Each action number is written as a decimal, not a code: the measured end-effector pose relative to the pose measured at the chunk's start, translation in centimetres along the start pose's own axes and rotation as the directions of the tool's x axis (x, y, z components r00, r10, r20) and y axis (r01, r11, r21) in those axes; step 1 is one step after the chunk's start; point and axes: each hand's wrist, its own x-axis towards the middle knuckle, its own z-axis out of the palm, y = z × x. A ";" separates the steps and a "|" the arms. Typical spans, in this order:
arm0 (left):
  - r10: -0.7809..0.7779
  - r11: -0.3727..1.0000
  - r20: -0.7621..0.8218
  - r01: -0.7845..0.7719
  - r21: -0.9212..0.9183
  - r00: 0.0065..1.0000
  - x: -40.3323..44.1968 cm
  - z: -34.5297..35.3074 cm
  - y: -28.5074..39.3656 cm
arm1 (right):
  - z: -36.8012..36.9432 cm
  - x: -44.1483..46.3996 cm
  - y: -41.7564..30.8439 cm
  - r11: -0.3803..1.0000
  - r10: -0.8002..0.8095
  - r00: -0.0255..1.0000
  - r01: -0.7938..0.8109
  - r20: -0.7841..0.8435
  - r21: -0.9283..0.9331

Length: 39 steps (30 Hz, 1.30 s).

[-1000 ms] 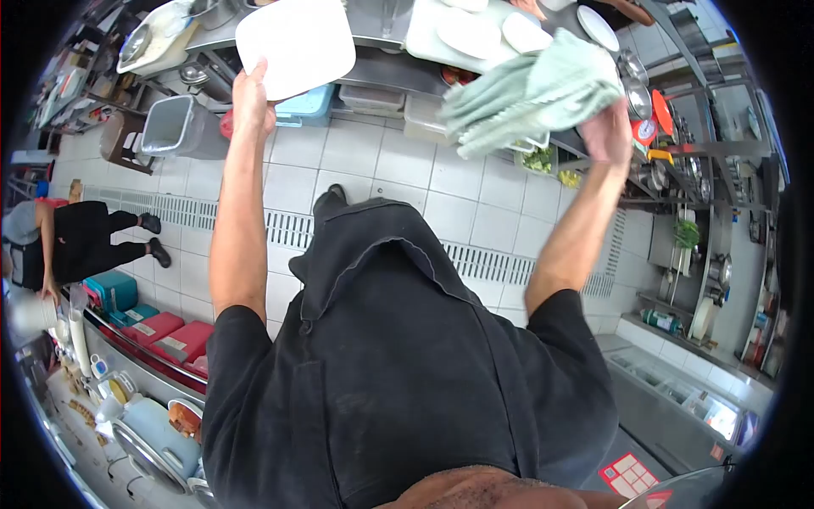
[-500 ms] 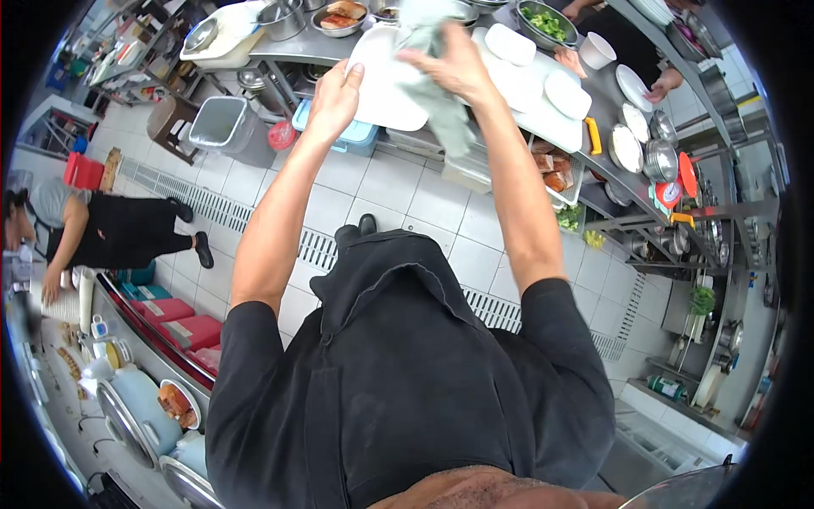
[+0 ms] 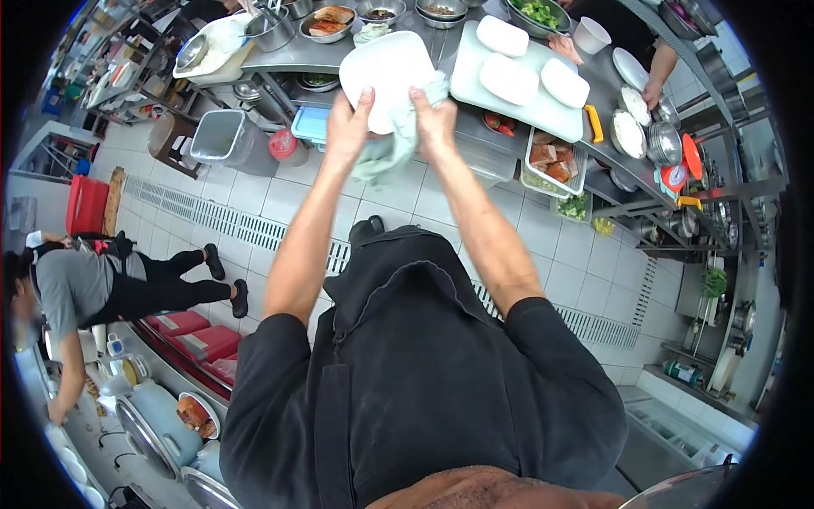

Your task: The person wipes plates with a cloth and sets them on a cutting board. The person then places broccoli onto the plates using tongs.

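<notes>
A white plate [image 3: 386, 72] with rounded corners is held up in front of me, over the edge of the steel counter. My left hand [image 3: 348, 127] is closed on its lower left rim, thumb on the face. On the other side, my right hand [image 3: 434, 123] grips a pale green cloth [image 3: 392, 157] against the lower right rim. The cloth hangs down below and partly behind the plate. To the right, three white dishes [image 3: 509, 78] lie on a pale cutting board [image 3: 543, 119].
Metal bowls of food [image 3: 331, 25] line the back of the counter [image 3: 280, 55]. A co-worker's hand [image 3: 651, 92] is near white plates at the right. Another person [image 3: 85, 284] leans over the left counter. A grey bin [image 3: 222, 140] and a floor drain [image 3: 212, 216] are below.
My right hand and the cloth have come down and left onto the plate's lower rim. The plate has turned. The person at left has bent toward the counter.
</notes>
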 end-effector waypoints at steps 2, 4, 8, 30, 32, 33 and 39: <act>-0.051 0.999 0.105 0.049 0.020 0.993 0.7 -1.5 4.6 | -3.5 3.6 -1.3 0.906 -0.084 0.977 0.157 0.195 -0.394; -0.139 0.985 0.327 0.098 0.140 0.935 3.0 -3.1 5.8 | -2.8 4.1 -6.4 0.850 -0.024 0.957 0.171 0.288 -0.497; 0.156 0.887 0.023 -0.150 0.438 0.988 3.4 1.0 4.1 | -1.8 1.3 -7.5 0.816 -0.145 0.988 0.144 0.042 -0.560; 0.189 0.916 0.034 -0.189 0.353 0.981 4.0 6.1 2.3 | -3.7 -2.3 -9.6 0.176 -0.138 0.690 0.723 0.711 -0.668; -0.006 0.999 0.030 0.007 -0.034 1.000 5.2 5.5 0.5 | -5.6 -3.3 -13.3 0.110 0.055 0.646 0.754 0.761 -0.648; -0.013 0.983 0.035 0.019 -0.183 0.999 4.9 5.6 -0.1 | -6.9 -3.3 -14.4 0.076 0.148 0.620 0.770 0.771 -0.634; -0.232 0.889 0.366 0.349 -0.297 0.901 6.6 7.4 5.0 | -10.1 0.7 -15.5 0.939 -0.050 0.970 -0.035 0.237 0.342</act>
